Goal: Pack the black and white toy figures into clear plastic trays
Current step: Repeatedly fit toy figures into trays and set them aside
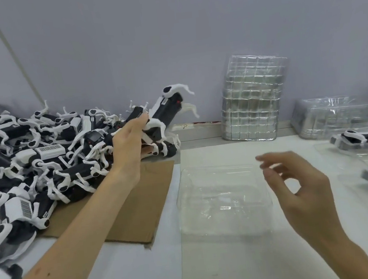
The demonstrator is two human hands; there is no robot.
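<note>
**One figure lifted from the pile, empty tray waiting**

A white desk (226, 271) stands against a pale grey wall (100, 45). Its left side carries a big, tangled pile (33, 159) of black and white toy figures with thin white legs; some show barcode labels. The pile lies partly on a flat sheet of brown cardboard (155, 199).

Just right of the cardboard, in the middle of the desk, sits a clear plastic tray (223, 194) with nothing in it. Behind it, near the wall, a stack (251, 100) of clear trays stands on edge. A lower stack of trays (330, 117) lies further right. At the right edge, two packed figures (364, 138) rest in clear trays.

The left hand (129, 145) reaches over the right end of the pile, its fingers curled round a figure (168, 109). This figure is raised and tilted, with its far end pointing up toward the wall.

The right hand (301, 186) hovers over the right rim of the empty tray, fingers loosely curved and apart, holding nothing.
</note>
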